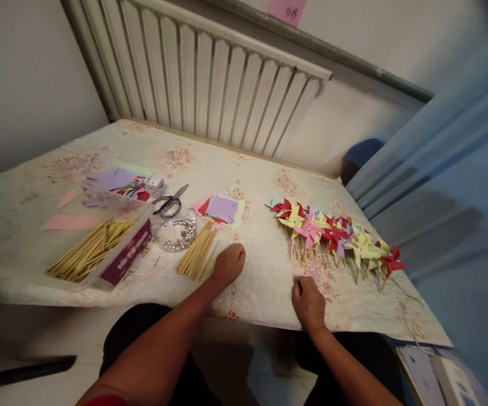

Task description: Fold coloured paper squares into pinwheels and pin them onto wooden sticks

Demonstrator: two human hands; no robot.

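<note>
Both hands are resting as loose fists on the glossy, floral-patterned table cover [264, 270]. The left hand [229, 264] is lying curled and gripping nothing, just beside a loose bundle of thin wooden sticks [197, 255]. The right hand [307, 301] is sitting closed near the front edge, below a row of folded paper pinwheels [337, 237] — red, yellow, pink, lilac — lying on their sticks. Square paper sheets [221, 208], metal scissors [170, 202] and a clear round dish of silvery pins [175, 232] are lying behind the sticks. A clear plastic box [74, 248] is holding more sticks — its maroon label is unreadable.
</note>
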